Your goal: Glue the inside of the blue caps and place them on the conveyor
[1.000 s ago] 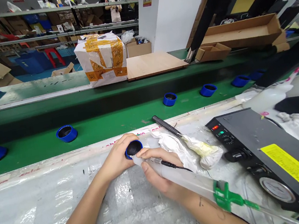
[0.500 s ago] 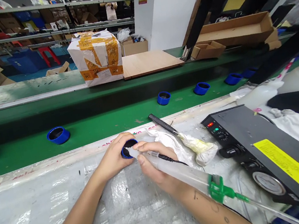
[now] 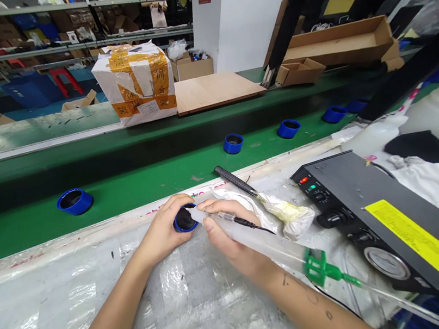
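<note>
1. One long green belt [image 3: 156,180] runs across, beyond the near bench; blue cups spaced along it.
2. Bench [image 3: 172,320]: covered in clear, wrinkled, shiny film, smudged in places. Both forearms reach in over it.
3. Carton [image 3: 133,84]: white, orange-taped, on the surface past the belt. Pale board [image 3: 217,90] lies flat just right of it.
4. Control box [image 3: 388,216]: dark, on the bench to the right. Yellow label on top; on the front, knobs, round gauge, one red and one green light.
5. Syringe [image 3: 268,242]: big, translucent, slanted, green cap at the rear end with clear hose leading off lower right. Its pale nozzle is at the mouth of the held cup; contact with the inside cannot be told.
6. Tool [image 3: 234,179]: dark textured handle, head wrapped in yellow-stained white material; lies beyond the right hand.
7. Hands: left [image 3: 167,230] curled around the cup's left side, fingers on the far side, thumb near. Right [image 3: 229,231] closed around the syringe's front part, black cord alongside.
8. Held cup [image 3: 183,219]: blue, dark inside, mouth tipped toward the camera, above the bench near the belt's edge.
</note>
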`<state>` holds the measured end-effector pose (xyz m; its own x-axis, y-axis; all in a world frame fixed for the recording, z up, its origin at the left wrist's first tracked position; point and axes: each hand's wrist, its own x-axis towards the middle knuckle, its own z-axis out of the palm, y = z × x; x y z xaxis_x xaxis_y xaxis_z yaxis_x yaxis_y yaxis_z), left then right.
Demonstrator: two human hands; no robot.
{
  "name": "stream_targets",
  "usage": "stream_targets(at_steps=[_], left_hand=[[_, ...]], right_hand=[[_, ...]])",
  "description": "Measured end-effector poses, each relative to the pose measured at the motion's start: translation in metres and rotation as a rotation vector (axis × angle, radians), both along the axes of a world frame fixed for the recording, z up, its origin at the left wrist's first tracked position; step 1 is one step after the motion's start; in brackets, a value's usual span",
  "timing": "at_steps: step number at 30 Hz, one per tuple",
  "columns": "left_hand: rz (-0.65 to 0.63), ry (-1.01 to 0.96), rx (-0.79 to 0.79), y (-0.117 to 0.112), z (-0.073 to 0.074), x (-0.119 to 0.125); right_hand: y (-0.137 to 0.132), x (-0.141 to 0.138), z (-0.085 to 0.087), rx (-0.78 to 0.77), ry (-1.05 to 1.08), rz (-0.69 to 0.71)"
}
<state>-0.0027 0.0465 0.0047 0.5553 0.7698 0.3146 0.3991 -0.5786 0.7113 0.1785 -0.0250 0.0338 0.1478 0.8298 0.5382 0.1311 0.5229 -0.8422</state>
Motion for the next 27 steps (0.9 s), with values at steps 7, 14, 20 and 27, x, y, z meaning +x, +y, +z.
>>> stream_targets(at_steps=[7, 14, 20, 27], left_hand=[[-0.006, -0.006, 0.000, 0.000, 0.000, -0.001], [-0.011, 0.008, -0.012, 0.001, -0.002, -0.002], [0.002, 0.010, 0.001, 0.001, -0.004, -0.002], [0.018, 0.022, -0.006, 0.001, -0.001, -0.001]], right_hand=[[0.000, 0.002, -0.002, 0.006, 0.000, -0.013], [-0.002, 0.007, 0.000, 0.004, -0.037, -0.055], [-0.002, 0.011, -0.003, -0.033, -0.067, -0.098], [-0.002, 0.013, -0.006, -0.040, -0.084, -0.115]])
